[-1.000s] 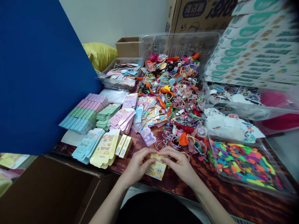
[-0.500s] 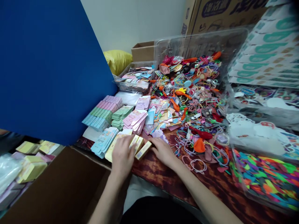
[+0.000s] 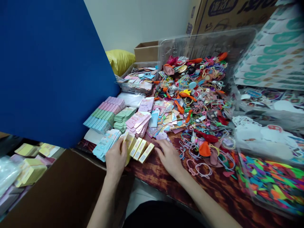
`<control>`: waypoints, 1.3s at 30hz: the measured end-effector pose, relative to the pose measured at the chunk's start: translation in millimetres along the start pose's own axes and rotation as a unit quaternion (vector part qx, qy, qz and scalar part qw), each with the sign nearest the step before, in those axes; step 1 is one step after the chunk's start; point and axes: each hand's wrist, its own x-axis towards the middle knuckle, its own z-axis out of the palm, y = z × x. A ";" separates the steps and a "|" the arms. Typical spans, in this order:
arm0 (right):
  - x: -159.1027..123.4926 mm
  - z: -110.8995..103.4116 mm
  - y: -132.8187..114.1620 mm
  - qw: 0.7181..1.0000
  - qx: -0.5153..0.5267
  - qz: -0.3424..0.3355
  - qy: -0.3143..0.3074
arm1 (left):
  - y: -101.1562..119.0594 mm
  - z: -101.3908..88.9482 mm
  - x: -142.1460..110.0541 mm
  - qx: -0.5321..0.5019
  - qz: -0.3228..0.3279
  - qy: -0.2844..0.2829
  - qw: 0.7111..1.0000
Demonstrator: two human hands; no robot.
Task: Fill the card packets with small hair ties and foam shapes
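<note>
Head view: left hand [image 3: 116, 161] curled against pale yellow folded card cartons [image 3: 129, 146], grip unclear; right hand [image 3: 169, 159] open, flat on dark wood-grain counter [image 3: 152, 172], just beside narrow yellow card boxes [image 3: 141, 151]; best kept squared, edges aligned.

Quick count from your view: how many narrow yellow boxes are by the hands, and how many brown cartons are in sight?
Narrow yellow boxes: 3
Brown cartons: 3 (open one, small one, printed one)
Total: 6

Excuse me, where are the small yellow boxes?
The small yellow boxes lie between the left hand and right hand in the head view, near pale blue cartons.
</note>
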 end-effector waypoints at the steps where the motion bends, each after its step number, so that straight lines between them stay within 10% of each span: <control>1: -0.1 -4.5 -6.1 0.999 0.029 0.006 0.020 | -0.4 -4.4 1.4 -0.021 0.015 0.047 0.999; 5: -5.9 -14.3 -43.8 0.948 0.306 0.078 -0.039 | 19.2 -13.5 -4.1 -0.123 0.158 0.200 0.959; 7: -8.4 -14.7 -59.4 0.886 0.446 0.099 -0.077 | 40.5 -10.9 -13.4 -0.167 0.261 0.155 0.938; 11: -11.1 -23.4 -51.2 0.829 0.529 0.170 0.060 | 76.5 -0.6 -31.9 -0.243 0.349 -0.015 0.905; 15: -24.4 -50.5 -13.8 0.827 0.500 0.247 0.068 | 88.9 11.3 -37.6 -0.396 0.189 -0.103 0.893; 17: -34.4 -61.3 -1.7 0.846 0.475 0.241 0.029 | 95.0 22.1 -40.7 -0.521 0.031 -0.240 0.819; 21: -50.4 -67.4 7.3 0.934 0.300 0.191 0.037 | 113.3 49.8 -56.3 -0.635 -0.232 -0.527 0.515; 23: -55.9 -69.0 9.2 0.972 0.140 0.161 0.094 | 120.6 59.5 -63.9 -0.639 -0.279 -0.541 0.470; 29: -63.5 -86.3 7.7 0.997 0.010 0.009 0.074 | 127.6 61.3 -66.9 -0.641 -0.194 -0.561 0.486; 35: -57.6 -105.0 4.9 0.992 0.105 0.025 -0.065 | 127.3 62.5 -71.1 -0.617 -0.138 -0.575 0.519; 39: -61.6 -111.1 7.8 0.986 0.159 0.054 0.017 | 124.0 63.5 -71.8 -0.602 -0.187 -0.568 0.529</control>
